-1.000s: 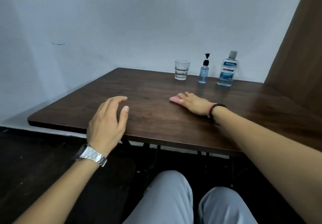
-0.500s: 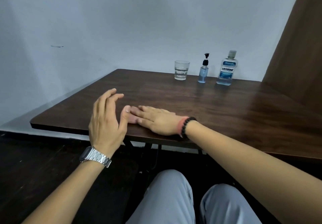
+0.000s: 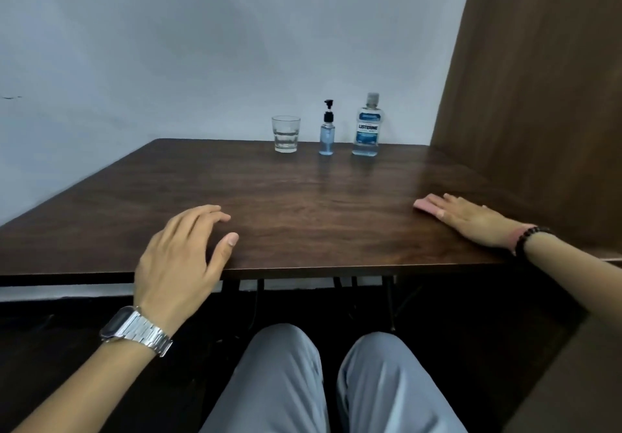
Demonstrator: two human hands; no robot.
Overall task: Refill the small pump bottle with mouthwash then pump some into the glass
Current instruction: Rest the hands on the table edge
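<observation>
Three things stand in a row at the far edge of the dark wooden table (image 3: pixel 303 203): an empty clear glass (image 3: pixel 285 134), a small pump bottle (image 3: pixel 327 136) with a black pump and some blue liquid, and a larger blue mouthwash bottle (image 3: pixel 367 129) with its cap on. My left hand (image 3: pixel 181 251) hovers over the near table edge with relaxed, spread fingers and holds nothing. My right hand (image 3: pixel 471 217) lies flat at the near right of the table, its straight fingers pressing a small pink cloth (image 3: pixel 424 204). Both hands are far from the bottles.
A brown wooden panel (image 3: pixel 538 96) rises along the table's right side. A pale wall (image 3: pixel 202 45) stands behind the table. My knees in grey trousers (image 3: pixel 289 382) sit below the near edge.
My right hand slid the pink cloth from beside my left hand across to the table's right side. My left hand stayed near the front edge.
</observation>
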